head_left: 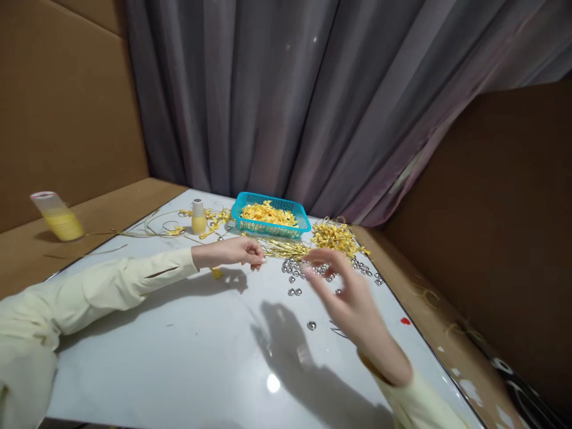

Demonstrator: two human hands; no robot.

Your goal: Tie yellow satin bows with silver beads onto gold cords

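My left hand is held over the white tabletop with its fingers pressed together. Whatever they pinch, if anything, is too small to make out. My right hand, slightly blurred, is raised over the right side, its thumb and fingers curved and apart with nothing visible between them. Behind and below it lie many small shiny silver bells or beads, partly hidden by the hand. A single silver piece lies nearer me. Gold cords stretch in a bundle just beyond my left hand.
A blue plastic basket holds yellow ribbon pieces. To its right is a pile of yellow bows with cord. Left stand a small yellow bottle and a larger tilted-looking one. Cardboard walls and a grey curtain enclose the table.
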